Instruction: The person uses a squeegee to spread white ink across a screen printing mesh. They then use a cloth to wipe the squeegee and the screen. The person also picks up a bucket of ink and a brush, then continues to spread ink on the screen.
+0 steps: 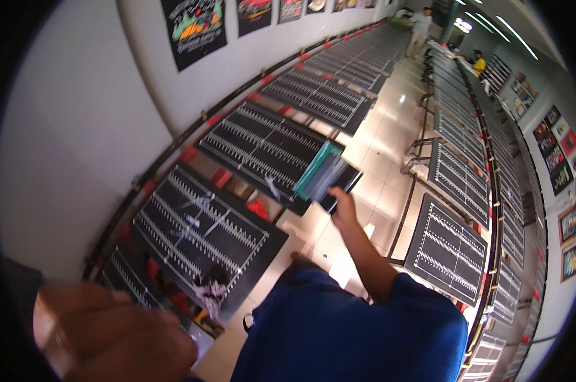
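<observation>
My right hand [343,207] reaches forward and grips the near edge of a flat rectangular screen-printing frame [326,175], teal along one side and grey and dark toward my hand. The frame is blurred and sits at the right end of a black printing board [262,143]; whether it touches the board I cannot tell. Large and blurred at the lower left, my left hand [110,334] is raised near the camera, its fingers curled in. Anything inside it is hidden. Beyond it lies another black board [199,223] with a crumpled pale and dark cloth [213,290] on its near corner.
Black boards with white ruled marks run in rows on both sides of a tiled aisle [377,159]. A rail [202,121] edges the left row. A red cloth [258,209] shows between boards. One person [420,28] stands far down the aisle, another in yellow [479,63] farther right.
</observation>
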Tool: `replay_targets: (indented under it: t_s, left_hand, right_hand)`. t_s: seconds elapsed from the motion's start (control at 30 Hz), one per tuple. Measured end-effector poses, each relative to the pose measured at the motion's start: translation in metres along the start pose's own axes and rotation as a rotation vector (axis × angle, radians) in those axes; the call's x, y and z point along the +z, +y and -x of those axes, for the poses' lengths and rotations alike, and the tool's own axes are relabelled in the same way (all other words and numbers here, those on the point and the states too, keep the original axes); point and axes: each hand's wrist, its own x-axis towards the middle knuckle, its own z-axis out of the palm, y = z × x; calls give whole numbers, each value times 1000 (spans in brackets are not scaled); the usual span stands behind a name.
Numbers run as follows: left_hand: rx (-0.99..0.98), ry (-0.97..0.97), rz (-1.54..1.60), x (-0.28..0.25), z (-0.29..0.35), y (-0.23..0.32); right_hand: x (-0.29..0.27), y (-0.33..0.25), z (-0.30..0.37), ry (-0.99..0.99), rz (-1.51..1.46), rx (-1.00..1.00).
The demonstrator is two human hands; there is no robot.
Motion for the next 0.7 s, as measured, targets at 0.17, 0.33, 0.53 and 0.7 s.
replay_targets:
  t_s: [0.17, 0.33, 0.53, 0.7]
  left_hand:
    - [13, 527, -125, 64, 3, -12]
    - [-608, 475, -20, 148, 66, -89]
    - [-1377, 621, -73, 252, 170, -111]
    - [-1739, 938, -532, 336, 276, -100]
  right_hand:
    - [19, 7, -47, -175, 563, -278]
    - [45, 17, -101, -476, 1383, -688]
    - [121, 34, -182, -1042, 1559, -793]
    - [159, 72, -248, -1453, 1515, -851]
